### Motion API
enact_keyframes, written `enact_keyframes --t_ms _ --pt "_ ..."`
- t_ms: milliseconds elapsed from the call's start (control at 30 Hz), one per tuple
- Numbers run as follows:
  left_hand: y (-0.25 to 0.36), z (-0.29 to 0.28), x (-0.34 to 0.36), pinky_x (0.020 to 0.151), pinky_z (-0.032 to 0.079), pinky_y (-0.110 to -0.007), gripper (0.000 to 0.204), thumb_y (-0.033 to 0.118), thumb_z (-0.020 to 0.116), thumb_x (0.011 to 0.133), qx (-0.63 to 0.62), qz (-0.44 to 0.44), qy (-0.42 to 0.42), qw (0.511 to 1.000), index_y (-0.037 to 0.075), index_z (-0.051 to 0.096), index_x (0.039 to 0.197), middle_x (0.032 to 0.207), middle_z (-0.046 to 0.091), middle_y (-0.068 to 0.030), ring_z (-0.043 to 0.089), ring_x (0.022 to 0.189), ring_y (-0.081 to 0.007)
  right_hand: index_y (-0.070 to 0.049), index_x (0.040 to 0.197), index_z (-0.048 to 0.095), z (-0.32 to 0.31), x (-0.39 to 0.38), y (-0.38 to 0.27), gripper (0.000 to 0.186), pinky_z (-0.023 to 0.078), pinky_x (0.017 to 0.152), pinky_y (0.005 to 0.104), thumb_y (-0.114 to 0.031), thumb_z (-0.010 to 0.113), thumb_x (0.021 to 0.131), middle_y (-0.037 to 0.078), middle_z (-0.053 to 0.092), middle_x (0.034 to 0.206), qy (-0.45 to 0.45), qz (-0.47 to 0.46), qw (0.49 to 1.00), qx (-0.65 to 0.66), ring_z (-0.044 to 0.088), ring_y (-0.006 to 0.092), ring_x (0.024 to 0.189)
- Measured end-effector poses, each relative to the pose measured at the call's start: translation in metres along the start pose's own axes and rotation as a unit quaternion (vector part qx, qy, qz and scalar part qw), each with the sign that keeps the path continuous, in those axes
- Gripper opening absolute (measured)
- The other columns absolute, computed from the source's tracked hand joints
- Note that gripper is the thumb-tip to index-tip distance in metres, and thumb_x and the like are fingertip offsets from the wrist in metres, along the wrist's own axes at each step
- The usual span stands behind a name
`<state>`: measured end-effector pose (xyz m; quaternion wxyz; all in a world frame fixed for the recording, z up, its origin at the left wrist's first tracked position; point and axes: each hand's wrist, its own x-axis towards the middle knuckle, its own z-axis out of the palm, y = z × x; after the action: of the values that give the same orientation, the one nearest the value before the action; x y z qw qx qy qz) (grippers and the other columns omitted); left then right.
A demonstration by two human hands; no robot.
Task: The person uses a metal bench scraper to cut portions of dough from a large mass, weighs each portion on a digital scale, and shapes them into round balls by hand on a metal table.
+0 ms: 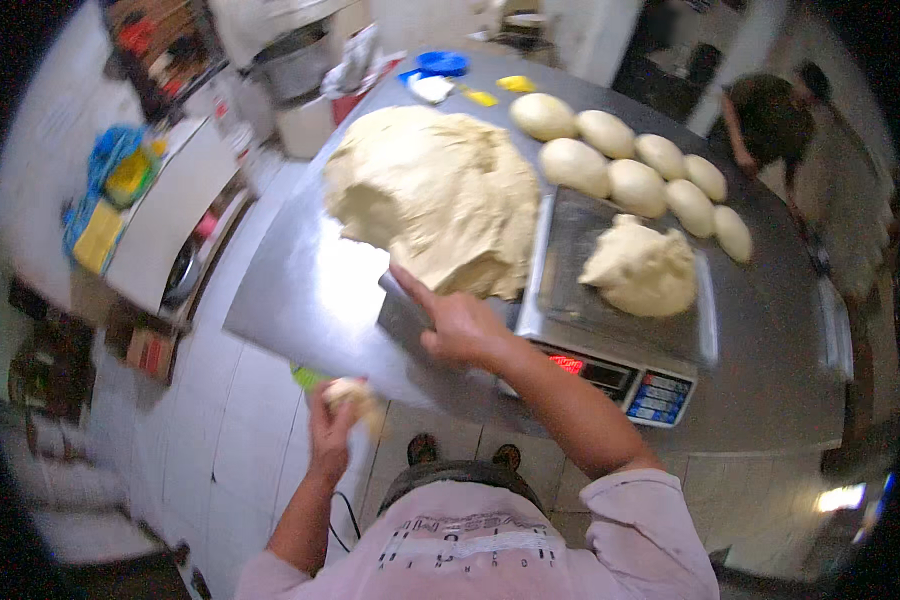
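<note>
My right hand [455,325] grips a metal dough scraper [398,292] at the near side of a big, rough mass of pale dough [430,185]. My left hand [332,425] holds a small lump of dough [355,400] just off the front edge of the steel table [280,300]. To the right of the big mass, a digital scale [635,385] bears an uneven chunk of dough [640,265] on its tray. Behind the scale, several smooth oval dough balls [635,185] lie in rows.
Blue and yellow small items [440,65] sit at the table's back. A side counter [170,230] with bags stands left across the tiled floor [230,420]. Another person [765,120] bends at the right, beyond the table. Bins [300,110] stand at the back left.
</note>
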<state>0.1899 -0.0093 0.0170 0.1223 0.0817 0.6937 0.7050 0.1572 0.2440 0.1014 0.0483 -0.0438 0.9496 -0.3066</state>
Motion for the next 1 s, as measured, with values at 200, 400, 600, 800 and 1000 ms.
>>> enact_keyframes --t_ms 200,400,600,800,1000 --pt "0.074 0.044 0.054 0.084 0.045 -0.027 0.041 0.007 0.055 0.087 0.063 0.06 0.056 0.995 0.007 0.036 0.124 0.108 0.05 -0.0073 0.052 0.097 -0.0157 -0.012 0.149 0.01 -0.067 -0.125 0.061 0.092 0.026 0.11 0.0364 -0.003 0.057 0.071 0.022 0.029 0.145 0.222 -0.013 0.95 0.217 0.033 0.0289 0.133" --pt "0.172 0.235 0.116 0.11 0.02 -0.039 0.069 0.018 0.062 0.077 0.177 0.497 -0.176 0.831 0.001 0.032 0.136 0.137 0.031 -0.0209 0.029 0.132 -0.0339 -0.01 0.149 0.013 -0.118 -0.259 0.097 0.092 0.023 0.111 0.0379 0.002 0.058 0.07 0.014 0.028 0.147 0.502 0.116 0.799 0.309 0.031 0.0265 0.133" --pt "0.11 0.358 0.149 0.104 0.015 -0.065 0.055 0.052 0.045 0.089 0.515 0.5 -0.214 0.663 0.012 0.057 0.124 0.126 0.053 -0.0136 0.028 0.133 -0.0364 -0.013 0.148 0.017 -0.119 -0.325 0.108 0.093 0.023 0.11 0.0383 -0.004 0.062 0.068 0.012 0.029 0.147 0.621 0.178 0.721 0.251 0.03 0.0264 0.133" --pt "0.102 0.302 0.133 0.104 0.026 -0.055 0.056 0.053 0.048 0.088 0.387 0.409 -0.292 0.773 0.013 0.054 0.128 0.115 0.06 -0.0169 0.044 0.12 -0.0385 -0.013 0.147 0.023 -0.107 -0.333 0.099 0.087 0.024 0.109 0.0387 -0.009 0.063 0.07 0.011 0.034 0.142 0.639 0.211 0.681 0.289 0.033 0.0289 0.13" --pt "0.069 0.193 0.165 0.102 0.036 -0.044 0.042 0.035 0.062 0.084 0.385 0.437 -0.037 0.812 0.011 0.061 0.118 0.111 0.061 -0.0184 0.05 0.114 -0.0348 -0.011 0.146 0.025 -0.092 -0.336 0.108 0.081 0.027 0.106 0.0387 -0.012 0.062 0.075 0.011 0.034 0.142 0.66 0.213 0.661 0.287 0.036 0.0281 0.127"
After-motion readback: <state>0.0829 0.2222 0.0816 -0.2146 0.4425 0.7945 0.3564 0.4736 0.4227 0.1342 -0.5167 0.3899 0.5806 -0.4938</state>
